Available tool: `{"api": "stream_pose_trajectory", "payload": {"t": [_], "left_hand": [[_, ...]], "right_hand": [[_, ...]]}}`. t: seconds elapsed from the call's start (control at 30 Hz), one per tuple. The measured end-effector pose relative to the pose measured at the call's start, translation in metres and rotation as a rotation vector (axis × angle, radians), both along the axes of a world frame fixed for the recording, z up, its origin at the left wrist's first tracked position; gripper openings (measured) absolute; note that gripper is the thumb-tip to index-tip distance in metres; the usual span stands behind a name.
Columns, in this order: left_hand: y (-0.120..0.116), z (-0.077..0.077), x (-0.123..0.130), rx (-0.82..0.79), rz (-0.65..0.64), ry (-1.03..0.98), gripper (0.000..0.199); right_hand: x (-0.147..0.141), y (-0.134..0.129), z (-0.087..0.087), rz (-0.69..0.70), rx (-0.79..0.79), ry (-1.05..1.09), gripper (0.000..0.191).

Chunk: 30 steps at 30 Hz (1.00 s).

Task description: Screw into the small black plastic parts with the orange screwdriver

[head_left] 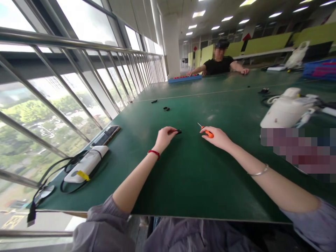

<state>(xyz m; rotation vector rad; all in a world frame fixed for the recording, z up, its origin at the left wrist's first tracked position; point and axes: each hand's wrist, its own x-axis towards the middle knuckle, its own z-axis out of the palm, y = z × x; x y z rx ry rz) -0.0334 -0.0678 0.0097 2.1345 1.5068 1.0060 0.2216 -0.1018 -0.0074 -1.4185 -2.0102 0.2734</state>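
Note:
My left hand [165, 136] is closed in a pinch on a small black part [179, 132] just above the green table [199, 182]; its exact kind is too small to make out. To the right, my right hand [216, 137] has its fingers curled round a screwdriver [209, 134] with an orange handle. The thin metal shaft points up and left, away from me, and its tip is apart from the black part. Beyond my left hand lie a black ring-like piece [166, 109] and a short black piece [154, 101].
At the left edge are a phone [106, 135] and a white power strip [86, 164] with black cables, beside a metal railing [78, 45]. A white bag [282, 110] stands at right. Across the table a person [219, 64] sits by a blue tray [185, 79].

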Motion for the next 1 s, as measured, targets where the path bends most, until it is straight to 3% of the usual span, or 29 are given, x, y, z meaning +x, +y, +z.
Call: {"api": "stream_pose_trajectory", "payload": {"t": [0.1,0.2,0.4,1.0], "left_hand": [[-0.022,-0.005,0.040,0.002,-0.185,-0.027,0.014],[-0.034,-0.010,0.054,0.051,-0.254,0.015,0.012],[-0.036,-0.017,0.049,0.048,-0.291,0.026,0.012],[-0.040,-0.016,0.049,0.055,-0.300,0.015,0.012]], "right_hand": [[-0.006,-0.003,0.003,0.010,-0.015,0.014,0.020],[-0.010,-0.008,0.003,0.029,-0.023,-0.007,0.021],[-0.015,-0.015,0.001,0.089,-0.006,-0.084,0.020],[-0.016,-0.020,0.003,0.151,0.044,-0.192,0.013]]}}
